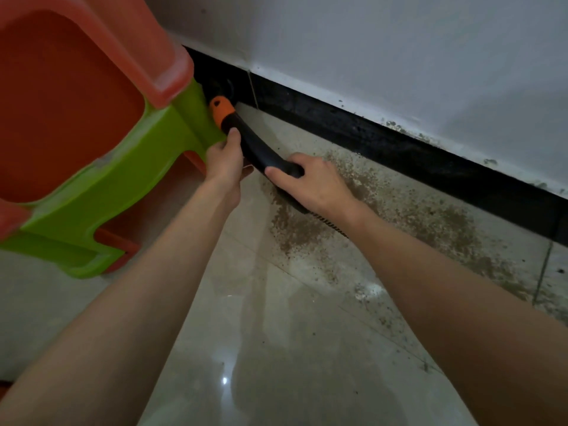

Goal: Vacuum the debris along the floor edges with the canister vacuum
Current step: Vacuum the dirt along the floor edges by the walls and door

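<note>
Both-handed grip on the wand (255,146). Left hand (224,158) wraps the black tube just below its orange collar (222,110), thumb lying along the tube, fingers curled out of sight behind. Right hand (316,182) closes over the lower bend of the tube, thumb across the top, knuckles up. Wand: smooth matte black plastic, curved, with a glossy orange tip that has a small hole. Ribbed black hose (330,224) shows below the right wrist. Tip sits at the base of the skirting (399,146), tight beside the green stool (123,179).

Stool: moulded green plastic, thick legs; an orange one is nested over it, rounded rim, glossy.

Debris (384,210): brown, granular, scattered in patches along the floor edge right of the wand, thinning toward the open floor (292,348). Floor: pale polished tile, reflective, thin grout lines. Skirting: black, speckled, dull. Wall (399,56): white paint, spattered with dark flecks just above the skirting. Light dim.
</note>
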